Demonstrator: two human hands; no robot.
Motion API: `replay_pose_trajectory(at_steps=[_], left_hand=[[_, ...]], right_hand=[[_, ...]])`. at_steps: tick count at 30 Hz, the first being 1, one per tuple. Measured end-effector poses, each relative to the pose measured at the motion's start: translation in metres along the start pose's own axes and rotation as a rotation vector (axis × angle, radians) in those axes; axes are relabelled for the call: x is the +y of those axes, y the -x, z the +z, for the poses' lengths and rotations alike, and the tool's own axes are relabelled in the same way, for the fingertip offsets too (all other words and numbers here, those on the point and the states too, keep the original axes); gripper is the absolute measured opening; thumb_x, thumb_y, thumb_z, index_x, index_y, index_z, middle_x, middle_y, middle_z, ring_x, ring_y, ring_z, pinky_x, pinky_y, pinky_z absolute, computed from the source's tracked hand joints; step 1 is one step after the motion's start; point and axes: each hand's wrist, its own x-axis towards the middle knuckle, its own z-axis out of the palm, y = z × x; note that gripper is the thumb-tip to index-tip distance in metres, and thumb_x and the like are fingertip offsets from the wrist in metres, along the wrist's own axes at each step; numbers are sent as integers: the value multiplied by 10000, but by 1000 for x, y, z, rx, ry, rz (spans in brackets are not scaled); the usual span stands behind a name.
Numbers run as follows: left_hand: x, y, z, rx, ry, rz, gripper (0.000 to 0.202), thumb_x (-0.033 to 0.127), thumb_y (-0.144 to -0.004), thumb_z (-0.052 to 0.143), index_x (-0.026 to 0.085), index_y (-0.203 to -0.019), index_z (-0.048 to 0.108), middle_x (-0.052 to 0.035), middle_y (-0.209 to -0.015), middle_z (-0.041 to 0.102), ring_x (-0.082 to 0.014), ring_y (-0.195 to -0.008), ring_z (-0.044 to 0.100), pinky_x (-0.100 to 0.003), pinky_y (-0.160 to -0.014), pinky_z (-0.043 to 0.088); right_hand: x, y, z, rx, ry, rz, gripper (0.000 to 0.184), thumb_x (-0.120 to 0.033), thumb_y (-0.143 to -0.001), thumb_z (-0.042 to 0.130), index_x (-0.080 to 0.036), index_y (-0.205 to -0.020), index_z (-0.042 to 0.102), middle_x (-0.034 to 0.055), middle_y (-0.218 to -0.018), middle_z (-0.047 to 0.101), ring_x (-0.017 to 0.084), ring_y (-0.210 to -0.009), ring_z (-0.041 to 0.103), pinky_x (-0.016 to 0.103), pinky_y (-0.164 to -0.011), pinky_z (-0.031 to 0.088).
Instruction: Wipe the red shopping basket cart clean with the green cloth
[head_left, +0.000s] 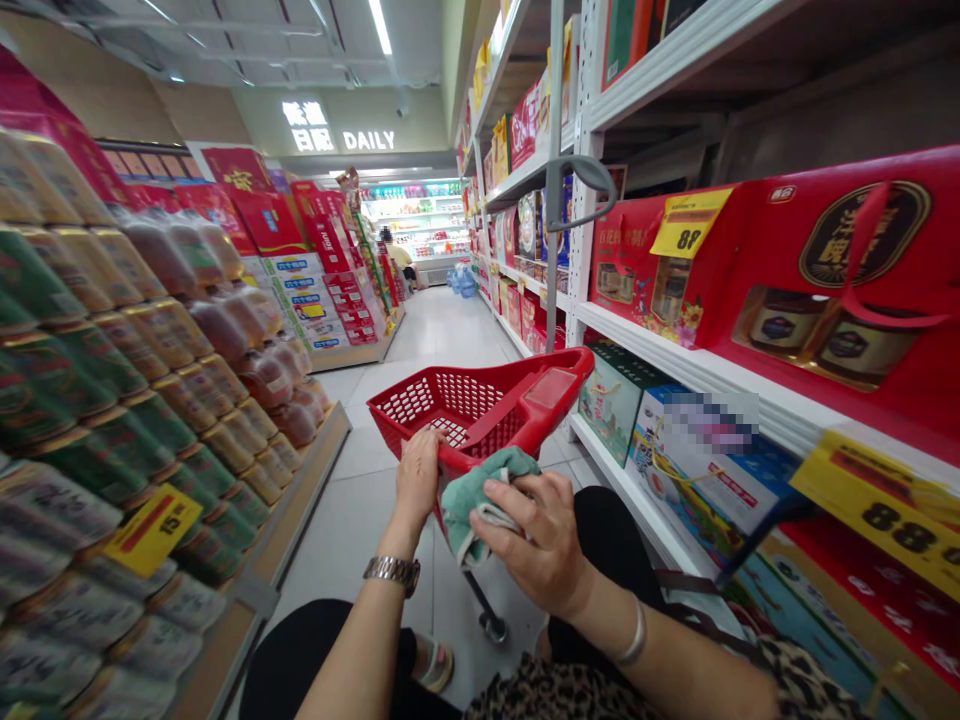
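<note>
Near the white metal shelf (675,357)'s front edge, we grip the near rim of the red perforated plastic trolley basket (491,425) with our left hand (420,465), seemingly steadying it for the bunched green cloth (460,500) clasped in our right hand (541,545)

Bends the left knee (307,640) and the right knee (609,530), parting them to either side of the hands. Reaches ahead with both arms, slanting the left forearm (356,640) up to the right and the right forearm (675,650) up to the left. Keeps the left wrist (397,550) nearly straight and curls the left hand (417,475) over in a grip. Turns the back of the right hand (551,550) upward, just beside the left and slightly lower, with its fingers (517,507) bent, somewhat spread and clasping. Perhaps tucks the right thumb underneath, too hidden to be sure.
</note>
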Motion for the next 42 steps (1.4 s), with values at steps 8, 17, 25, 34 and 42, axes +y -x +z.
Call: replay_pose_trajectory(at_steps=[8, 17, 25, 34, 42], left_hand=[[19, 3, 1, -59, -104, -78, 443, 237, -976, 223, 231, -953, 665, -90, -1237, 722, -249, -1277, 582, -646, -1190, 266], [15, 2, 10, -30, -150, -37, 415, 206, -965, 264, 231, -1011, 676, -111, -1224, 711, -256, -1268, 575, -631, -1163, 321], [8, 1, 19, -9, -132, -48, 355, 244, -963, 319, 251, -1015, 670, -88, -1188, 700, -240, -1188, 573, -607, -1144, 345], [-4, -16, 9, -176, -65, -119, 426, 350, -993, 251, 299, -992, 673, -51, -1243, 680, -233, -1249, 547, -629, -1173, 294], [-10, -22, 12, -150, -84, -88, 473, 382, -1000, 244, 275, -1025, 704, -71, -1263, 692, -227, -1261, 562, -555, -1155, 369]], right_hand=[[33, 3, -22, 5, 98, 109, 386, -38, -916, 521, -327, -1119, 677, 25, -1182, 729, 168, -1037, 675, 418, -1001, 418], [102, -2, -23, 13, 172, 395, 354, -114, -899, 462, -252, -1148, 672, 97, -1230, 687, 232, -1164, 647, 405, -979, 484], [97, 10, -7, 196, 89, 526, 236, -236, -925, 522, -226, -1139, 622, 114, -1152, 645, 269, -1145, 617, 484, -999, 499], [38, 19, 1, 156, 38, 282, 416, -103, -922, 501, -290, -1289, 551, 112, -1228, 591, 259, -1141, 617, 498, -946, 538], [23, 37, 21, 149, 59, 48, 496, 18, -836, 563, -343, -1160, 665, 63, -1206, 601, 241, -1085, 600, 452, -900, 511]])
